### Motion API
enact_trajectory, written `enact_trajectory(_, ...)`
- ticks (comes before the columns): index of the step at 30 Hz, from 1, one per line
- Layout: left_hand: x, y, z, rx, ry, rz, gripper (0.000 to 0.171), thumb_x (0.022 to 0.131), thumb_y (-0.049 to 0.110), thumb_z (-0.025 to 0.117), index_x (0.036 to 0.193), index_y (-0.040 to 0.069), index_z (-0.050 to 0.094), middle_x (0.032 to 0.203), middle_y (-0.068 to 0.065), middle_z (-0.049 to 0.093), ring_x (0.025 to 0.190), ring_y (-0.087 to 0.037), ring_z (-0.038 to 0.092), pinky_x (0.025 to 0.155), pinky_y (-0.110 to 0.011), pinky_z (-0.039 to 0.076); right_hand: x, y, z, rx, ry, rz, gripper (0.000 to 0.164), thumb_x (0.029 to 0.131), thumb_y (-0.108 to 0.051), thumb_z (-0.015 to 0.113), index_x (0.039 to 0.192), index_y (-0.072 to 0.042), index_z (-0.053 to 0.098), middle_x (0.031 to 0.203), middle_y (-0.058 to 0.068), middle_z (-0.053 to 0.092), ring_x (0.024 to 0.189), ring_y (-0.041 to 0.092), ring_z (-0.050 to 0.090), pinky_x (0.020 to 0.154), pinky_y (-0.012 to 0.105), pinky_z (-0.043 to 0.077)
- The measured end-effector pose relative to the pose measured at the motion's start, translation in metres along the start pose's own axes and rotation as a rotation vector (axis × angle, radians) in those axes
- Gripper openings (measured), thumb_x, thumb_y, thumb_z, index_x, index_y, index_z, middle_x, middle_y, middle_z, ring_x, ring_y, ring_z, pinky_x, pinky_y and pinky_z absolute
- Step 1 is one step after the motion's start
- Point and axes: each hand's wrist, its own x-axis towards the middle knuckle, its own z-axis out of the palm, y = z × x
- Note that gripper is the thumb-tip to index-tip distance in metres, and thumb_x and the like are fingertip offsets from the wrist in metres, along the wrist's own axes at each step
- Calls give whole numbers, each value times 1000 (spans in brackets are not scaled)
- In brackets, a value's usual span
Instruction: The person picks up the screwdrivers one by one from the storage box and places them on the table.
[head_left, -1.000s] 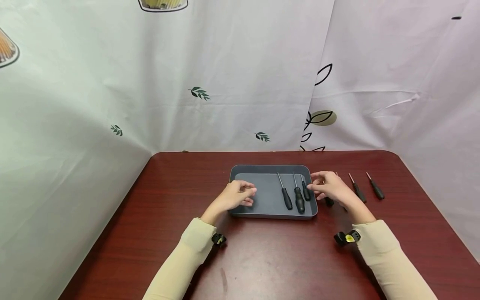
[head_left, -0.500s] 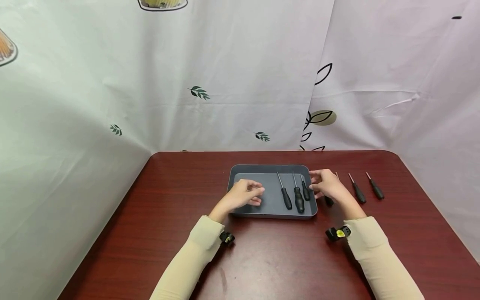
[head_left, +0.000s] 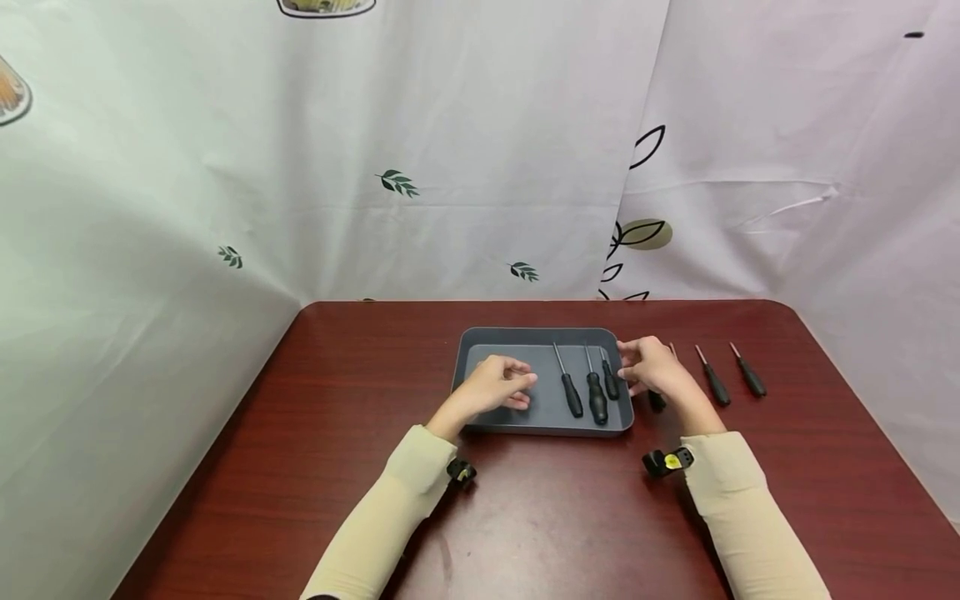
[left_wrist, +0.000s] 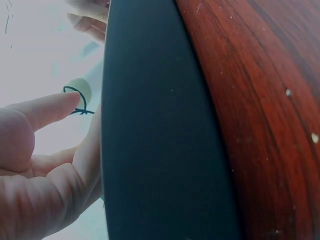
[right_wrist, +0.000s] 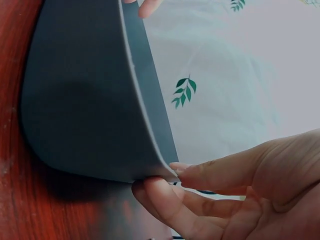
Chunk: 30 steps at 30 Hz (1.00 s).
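Observation:
A shallow dark grey tray (head_left: 540,431) lies near the table's far edge. Three black-handled screwdrivers lie in its right half: one on the left (head_left: 573,398), a thicker middle one (head_left: 597,402) and a small one (head_left: 611,380). My left hand (head_left: 497,385) hovers above the left half, its fingers loosely bent with nothing between them; in the left wrist view it shows behind the tray's wall (left_wrist: 155,120). With thumb inside and fingers outside, my right hand (head_left: 651,365) pinches the tray's right rim, as the right wrist view shows.
On the red-brown table (head_left: 360,375), right of the tray, lie a screwdriver (head_left: 712,378) and another farther right (head_left: 748,372). Beside my right hand a black handle (head_left: 657,402) shows partly. White patterned cloth (head_left: 465,167) hangs behind the table.
My left hand has shifted right, farther over the tray. My right hand and forearm have moved slightly left, the fingers staying at the tray's right rim. The screwdrivers keep their places.

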Motion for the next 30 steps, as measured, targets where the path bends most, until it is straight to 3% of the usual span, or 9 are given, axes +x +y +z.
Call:
enact_trajectory(5,0,5,0,20,6,-23,44,100,13,63,136,-10,53,117,-26,65,92,-34,71,77,-39,61,2,0,-2,-3,-19,8,54,93,16,57,141,23,34,150,36,28,80,24,63,60,36,61)
enact_trajectory(11,5,7,0,29,27,-32,43,100,13,64,135,-10,55,115,-26,66,88,-32,72,76,-37,61,2,-3,-2,-88,-20,-19,43,92,15,58,131,27,44,149,37,28,96,36,65,59,37,62)
enact_trajectory(18,11,6,1,36,20,-26,43,99,13,64,135,-10,55,112,-25,67,84,-30,73,72,-34,62,3,-8,-3,-103,-14,11,14,91,15,61,102,21,55,147,38,31,73,28,68,57,38,61)
enact_trajectory(26,16,12,7,31,6,-56,44,100,13,63,136,-9,54,114,-24,67,88,-32,72,72,-31,61,4,-9,-3,-100,-11,35,33,90,15,62,120,24,53,138,41,42,70,25,68,56,38,61)
enact_trajectory(30,20,15,11,16,27,-67,41,99,12,64,133,-10,56,112,-25,68,87,-32,73,70,-31,62,3,-9,-3,-108,-10,24,34,90,15,62,121,25,52,130,42,47,77,28,69,56,38,61)
